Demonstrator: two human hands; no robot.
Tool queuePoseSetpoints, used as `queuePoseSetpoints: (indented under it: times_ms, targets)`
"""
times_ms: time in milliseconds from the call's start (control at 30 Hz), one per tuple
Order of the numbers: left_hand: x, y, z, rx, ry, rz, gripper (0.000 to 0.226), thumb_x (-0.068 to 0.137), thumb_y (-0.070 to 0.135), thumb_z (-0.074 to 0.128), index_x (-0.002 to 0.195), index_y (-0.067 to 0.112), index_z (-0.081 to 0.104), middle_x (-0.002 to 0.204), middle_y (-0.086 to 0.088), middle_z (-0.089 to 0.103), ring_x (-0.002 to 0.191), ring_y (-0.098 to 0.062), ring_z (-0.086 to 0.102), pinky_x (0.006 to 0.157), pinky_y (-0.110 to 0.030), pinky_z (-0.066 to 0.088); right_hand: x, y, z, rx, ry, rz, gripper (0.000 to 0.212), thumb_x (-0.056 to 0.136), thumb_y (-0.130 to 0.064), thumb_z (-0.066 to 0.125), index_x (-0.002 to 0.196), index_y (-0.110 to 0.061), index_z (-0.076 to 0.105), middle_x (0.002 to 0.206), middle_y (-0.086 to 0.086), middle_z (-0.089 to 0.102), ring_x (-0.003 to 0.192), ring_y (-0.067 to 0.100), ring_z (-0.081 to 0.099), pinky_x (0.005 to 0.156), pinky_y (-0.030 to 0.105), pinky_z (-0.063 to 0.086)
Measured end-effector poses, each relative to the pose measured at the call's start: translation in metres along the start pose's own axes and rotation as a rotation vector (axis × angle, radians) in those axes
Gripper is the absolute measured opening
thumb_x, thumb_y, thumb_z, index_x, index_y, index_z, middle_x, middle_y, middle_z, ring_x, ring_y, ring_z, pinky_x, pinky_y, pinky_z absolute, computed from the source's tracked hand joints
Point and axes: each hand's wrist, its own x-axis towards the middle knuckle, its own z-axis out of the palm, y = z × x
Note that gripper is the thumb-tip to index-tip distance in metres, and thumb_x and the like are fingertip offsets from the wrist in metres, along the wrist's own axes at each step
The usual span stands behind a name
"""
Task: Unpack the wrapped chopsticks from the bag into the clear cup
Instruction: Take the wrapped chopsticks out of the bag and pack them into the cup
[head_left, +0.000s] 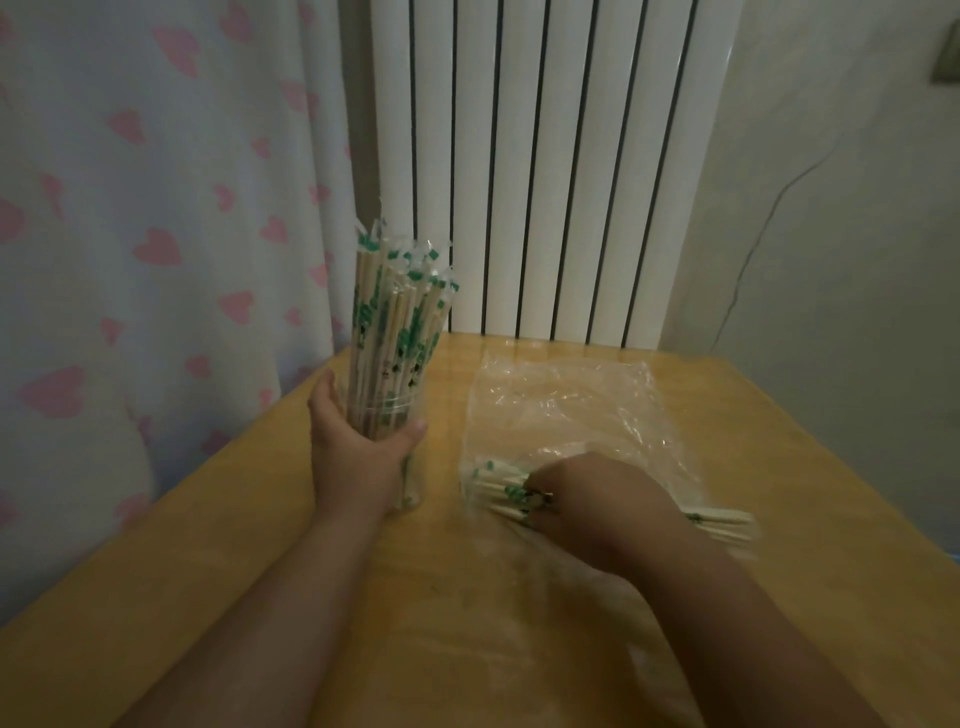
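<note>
1. The clear cup (410, 486) stands on the wooden table (457, 639) near its left edge. It is packed with wrapped chopsticks (395, 322) that stand upright and rise far above its rim, with green print on their clear sleeves
2. The plastic bag (566, 405) lies flat and crumpled on the table to the right of the cup, apart from it. A loose bundle (496, 486) of the same wrapped sticks lies across the bag's near edge, pointing left to right
3. The left hand (358, 449) wraps the cup at mid-height. Its thumb crosses the near side with the tip to the right, and its fingers curl round the left side
4. The right hand (597, 499) lies back-up over the loose bundle, its fingers curled down and closed on the sticks. Stick ends poke out on both sides of the hand
5. The right fingertips are hidden under the hand. I cannot tell whether the bundle lies inside the bag or on top of it. Its right-hand ends are blurred. The left hand covers the middle of the cup, and the cup's base is hard to make out
6. A white radiator (545, 156) stands behind the table, with a curtain (130, 208) printed with pink hearts to its left
</note>
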Motion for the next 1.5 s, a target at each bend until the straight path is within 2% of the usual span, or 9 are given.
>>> queuePoseSetpoints:
  times_ms: [200, 367, 567, 800, 933, 1100, 1333, 1367, 1500]
  targets:
    - [0.002, 0.002, 0.003, 0.033, -0.052, -0.048, 0.107, 0.063, 0.033, 0.09, 0.149, 0.027, 0.027, 0.143, 0.002, 0.048, 0.127, -0.02, 0.048, 0.101, -0.035, 0.041, -0.011, -0.004, -0.02, -0.095, 0.105, 0.002, 0.025, 0.088, -0.039, 0.056, 0.108, -0.036, 0.07, 0.089, -0.008, 0.068, 0.078, 0.014, 0.06, 0.069, 0.029, 0.052]
    - [0.0, 0.004, 0.001, 0.049, -0.017, 0.005, 0.103, 0.057, 0.033, 0.092, 0.142, 0.027, 0.035, 0.134, 0.005, 0.053, 0.119, -0.016, 0.052, 0.095, -0.032, 0.044, -0.017, -0.002, -0.032, -0.137, 0.276, -0.068, 0.021, 0.083, -0.045, 0.053, 0.085, -0.029, 0.066, 0.069, -0.009, 0.058, 0.067, 0.012, 0.055, 0.067, 0.03, 0.051]
    - [-0.005, 0.007, 0.001, 0.148, -0.054, 0.121, 0.109, 0.052, 0.033, 0.094, 0.142, 0.035, 0.034, 0.138, 0.007, 0.05, 0.122, -0.015, 0.051, 0.098, -0.038, 0.048, -0.016, -0.003, -0.029, -0.124, 0.534, -0.165, 0.024, 0.07, -0.049, 0.046, 0.066, -0.027, 0.053, 0.058, -0.009, 0.048, 0.051, 0.014, 0.042, 0.049, 0.024, 0.024]
    - [-0.017, 0.016, 0.003, 0.229, -0.095, 0.221, 0.107, 0.053, 0.032, 0.093, 0.144, 0.032, 0.036, 0.139, 0.006, 0.046, 0.125, -0.014, 0.045, 0.099, -0.033, 0.043, -0.01, -0.005, -0.023, -0.174, 0.75, -0.235, 0.031, 0.078, -0.045, 0.048, 0.081, -0.019, 0.064, 0.084, 0.0, 0.053, 0.073, 0.018, 0.041, 0.066, 0.031, 0.029]
    - [-0.017, 0.017, 0.001, 0.217, -0.118, 0.215, 0.105, 0.052, 0.026, 0.094, 0.141, 0.032, 0.038, 0.135, 0.008, 0.046, 0.121, -0.012, 0.045, 0.095, -0.029, 0.042, -0.013, -0.009, -0.026, -0.078, 0.867, -0.177, 0.033, 0.083, -0.041, 0.049, 0.084, -0.016, 0.069, 0.079, 0.002, 0.055, 0.056, 0.014, 0.037, 0.051, 0.022, 0.02]
    - [-0.015, 0.018, -0.002, 0.224, -0.125, 0.243, 0.099, 0.051, 0.02, 0.094, 0.134, 0.032, 0.042, 0.12, 0.018, 0.04, 0.111, -0.003, 0.039, 0.087, -0.02, 0.036, -0.011, 0.001, -0.017, 0.13, 0.972, -0.07, 0.015, 0.083, -0.022, 0.076, 0.092, -0.011, 0.071, 0.095, 0.004, 0.062, 0.06, 0.017, 0.052, 0.045, 0.025, 0.041]
    - [-0.007, 0.015, -0.006, 0.376, 0.009, 0.264, 0.096, 0.046, 0.024, 0.094, 0.13, 0.033, 0.049, 0.124, 0.008, 0.057, 0.121, -0.024, 0.042, 0.098, -0.04, 0.04, -0.005, 0.001, -0.014, 0.6, 1.185, 0.024, 0.026, 0.09, -0.036, 0.062, 0.094, -0.014, 0.074, 0.094, 0.0, 0.057, 0.081, 0.0, 0.05, 0.07, 0.0, 0.037]
    - [-0.005, 0.014, -0.007, 0.382, 0.012, 0.248, 0.097, 0.046, 0.024, 0.094, 0.131, 0.033, 0.048, 0.125, 0.007, 0.057, 0.122, -0.026, 0.042, 0.099, -0.042, 0.041, -0.004, 0.002, -0.014, 0.62, 1.201, 0.036, 0.027, 0.09, -0.037, 0.06, 0.096, -0.015, 0.074, 0.093, 0.0, 0.06, 0.081, 0.003, 0.055, 0.071, 0.003, 0.04]
    - [0.0, 0.009, -0.007, 0.334, -0.021, 0.234, 0.099, 0.047, 0.016, 0.094, 0.133, 0.03, 0.047, 0.128, 0.005, 0.056, 0.123, -0.025, 0.046, 0.099, -0.041, 0.043, -0.002, 0.007, -0.016, 0.88, 1.211, 0.069, 0.023, 0.089, -0.043, 0.063, 0.106, -0.028, 0.069, 0.093, 0.002, 0.072, 0.083, 0.017, 0.071, 0.072, 0.042, 0.059]
